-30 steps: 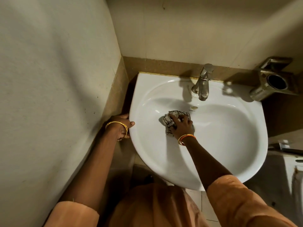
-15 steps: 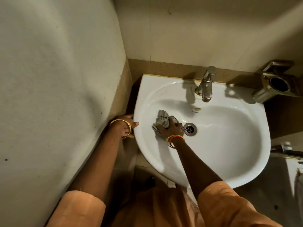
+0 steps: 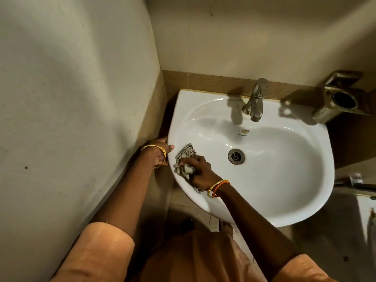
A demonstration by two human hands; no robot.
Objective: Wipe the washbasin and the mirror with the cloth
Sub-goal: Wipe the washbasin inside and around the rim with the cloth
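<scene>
A white washbasin fills the middle of the view, with a metal drain at its bottom. My right hand presses a crumpled checked cloth against the basin's left inner wall, close to the rim. My left hand grips the basin's left outer edge, thumb on top of the rim. No mirror is in view.
A steel tap stands at the back of the basin. A metal holder is fixed to the wall at the right. A plain wall runs close along the left. A bare foot shows on the floor under the basin.
My right hand has slid the cloth from over the drain leftward to the basin's left inner wall, uncovering the drain. My left hand has kept its hold on the rim.
</scene>
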